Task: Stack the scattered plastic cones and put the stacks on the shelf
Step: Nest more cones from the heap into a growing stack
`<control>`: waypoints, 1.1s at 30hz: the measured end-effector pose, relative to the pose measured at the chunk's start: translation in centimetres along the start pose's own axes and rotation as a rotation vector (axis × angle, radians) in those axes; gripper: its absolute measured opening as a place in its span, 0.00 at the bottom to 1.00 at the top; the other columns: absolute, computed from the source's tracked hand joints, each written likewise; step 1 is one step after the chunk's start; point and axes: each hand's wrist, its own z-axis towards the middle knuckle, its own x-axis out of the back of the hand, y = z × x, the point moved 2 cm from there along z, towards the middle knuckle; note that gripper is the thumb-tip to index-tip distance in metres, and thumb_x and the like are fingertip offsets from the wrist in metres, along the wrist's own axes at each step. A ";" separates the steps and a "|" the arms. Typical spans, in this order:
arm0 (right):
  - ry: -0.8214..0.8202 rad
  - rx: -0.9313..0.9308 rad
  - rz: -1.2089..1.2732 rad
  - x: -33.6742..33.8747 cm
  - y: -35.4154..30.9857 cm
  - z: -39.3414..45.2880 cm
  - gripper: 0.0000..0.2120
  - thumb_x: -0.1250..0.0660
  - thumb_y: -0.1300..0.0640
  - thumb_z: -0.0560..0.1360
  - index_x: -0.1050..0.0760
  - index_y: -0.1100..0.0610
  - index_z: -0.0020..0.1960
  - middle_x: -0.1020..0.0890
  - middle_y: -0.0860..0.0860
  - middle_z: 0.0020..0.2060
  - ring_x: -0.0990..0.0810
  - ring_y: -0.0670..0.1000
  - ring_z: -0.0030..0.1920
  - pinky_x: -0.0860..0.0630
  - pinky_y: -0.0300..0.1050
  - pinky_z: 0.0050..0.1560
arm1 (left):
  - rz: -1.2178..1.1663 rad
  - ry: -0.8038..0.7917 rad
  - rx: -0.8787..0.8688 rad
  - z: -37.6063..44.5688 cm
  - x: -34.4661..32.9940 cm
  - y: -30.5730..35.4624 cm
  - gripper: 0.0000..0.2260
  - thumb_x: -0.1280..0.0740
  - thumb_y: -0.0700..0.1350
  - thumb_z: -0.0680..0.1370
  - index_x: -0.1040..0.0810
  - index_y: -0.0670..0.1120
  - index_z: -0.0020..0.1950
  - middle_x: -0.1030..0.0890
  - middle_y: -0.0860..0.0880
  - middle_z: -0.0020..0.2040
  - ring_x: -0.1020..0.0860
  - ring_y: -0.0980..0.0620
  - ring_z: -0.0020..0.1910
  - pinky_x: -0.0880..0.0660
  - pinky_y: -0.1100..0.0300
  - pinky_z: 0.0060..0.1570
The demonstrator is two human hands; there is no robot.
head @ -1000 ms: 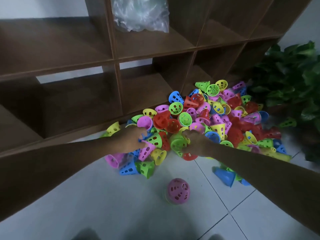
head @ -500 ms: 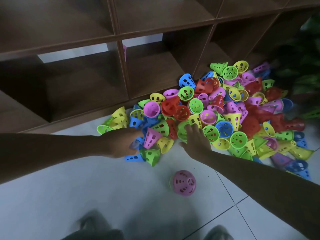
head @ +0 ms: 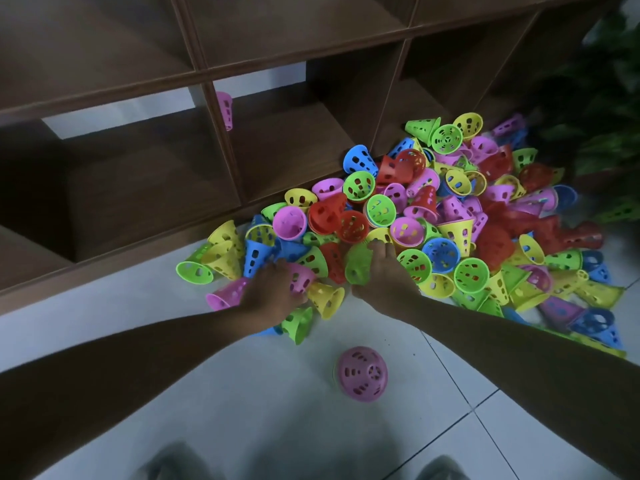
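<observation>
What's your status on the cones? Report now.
Left hand touching pink perforated plastic cone; right hand on green perforated plastic cone. No stack built. Brown wooden shelf compartments open, reachable.

Both your arms reach forward and down, forearms converging. Your left hand (head: 273, 294) lies palm down, fingers curled over a pink cone (head: 300, 277). Your right hand (head: 382, 275) is also palm down, fingers extended, thumb side against a green cone (head: 358, 263).

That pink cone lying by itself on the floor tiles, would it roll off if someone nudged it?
The lone pink cone probably rolls in a curve, being round and tapered. Its thin, holed plastic wall suggests it is light. On the smooth floor it may slide too.
</observation>
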 end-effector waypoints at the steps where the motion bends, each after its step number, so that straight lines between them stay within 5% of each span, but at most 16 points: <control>1: 0.012 -0.019 0.084 0.7 0.1 -0.3 0.40 0.21 0.52 0.66 0.39 0.57 0.71 0.33 0.53 0.63 0.25 0.56 0.55 0.24 0.50 0.48 | -0.001 0.020 0.016 0.1 -0.4 0.0 0.32 0.26 0.58 0.74 0.32 0.39 0.68 0.23 0.42 0.61 0.22 0.42 0.58 0.23 0.54 0.51; 6: 0.107 -0.116 0.411 3.9 1.3 -2.9 0.37 0.19 0.56 0.65 0.37 0.47 0.65 0.26 0.48 0.55 0.23 0.48 0.48 0.20 0.46 0.42 | 0.013 0.060 0.073 0.1 -1.3 0.0 0.29 0.30 0.54 0.78 0.34 0.37 0.70 0.25 0.39 0.63 0.27 0.38 0.64 0.24 0.49 0.55; 9: 0.123 -0.202 0.580 5.6 1.6 -4.7 0.32 0.20 0.58 0.68 0.35 0.50 0.64 0.25 0.43 0.49 0.24 0.39 0.42 0.29 0.28 0.35 | -0.074 0.100 0.067 -0.9 0.1 0.1 0.19 0.31 0.53 0.78 0.29 0.41 0.59 0.24 0.44 0.52 0.25 0.41 0.56 0.26 0.51 0.46; 13: 0.074 -0.232 0.764 7.9 1.3 -7.0 0.26 0.22 0.57 0.71 0.31 0.52 0.64 0.25 0.47 0.52 0.23 0.41 0.43 0.27 0.35 0.41 | -0.308 0.130 0.023 -4.1 3.4 1.1 0.12 0.27 0.49 0.76 0.24 0.44 0.52 0.21 0.48 0.44 0.23 0.51 0.41 0.32 0.61 0.35; 17: -0.033 -0.183 0.685 10.0 0.0 -9.5 0.27 0.21 0.52 0.70 0.29 0.49 0.64 0.26 0.46 0.53 0.25 0.42 0.47 0.26 0.43 0.48 | -0.518 0.103 -0.001 -9.5 7.7 2.5 0.09 0.26 0.47 0.75 0.20 0.48 0.53 0.18 0.49 0.42 0.21 0.53 0.39 0.27 0.58 0.38; 21: -0.096 -0.118 0.540 11.0 -1.2 -12.6 0.34 0.22 0.40 0.57 0.31 0.40 0.60 0.25 0.47 0.59 0.23 0.48 0.57 0.25 0.52 0.60 | -0.554 0.052 -0.135 -14.1 11.6 4.5 0.08 0.25 0.49 0.75 0.19 0.52 0.52 0.17 0.54 0.42 0.19 0.53 0.42 0.22 0.54 0.43; 23: -0.126 -0.103 0.482 11.4 -1.7 -14.1 0.35 0.21 0.40 0.56 0.31 0.40 0.59 0.22 0.49 0.57 0.20 0.53 0.56 0.22 0.56 0.59 | -0.537 0.056 -0.185 -16.0 13.3 5.3 0.08 0.25 0.49 0.76 0.19 0.52 0.53 0.17 0.55 0.43 0.20 0.57 0.42 0.23 0.61 0.43; 27: -0.108 -0.096 0.286 12.2 -2.9 -16.8 0.33 0.18 0.41 0.62 0.28 0.46 0.61 0.22 0.47 0.56 0.20 0.49 0.52 0.21 0.50 0.54 | -0.525 0.064 -0.220 -19.3 16.7 5.4 0.09 0.25 0.47 0.75 0.20 0.53 0.52 0.17 0.57 0.44 0.20 0.63 0.42 0.27 0.73 0.39; 33: -0.152 0.020 0.060 11.0 -4.7 -19.2 0.30 0.18 0.45 0.64 0.23 0.53 0.61 0.20 0.48 0.54 0.21 0.52 0.56 0.28 0.42 0.49 | -0.411 0.001 -0.259 -21.8 19.2 4.5 0.10 0.24 0.52 0.75 0.20 0.52 0.53 0.16 0.54 0.45 0.19 0.57 0.42 0.22 0.56 0.43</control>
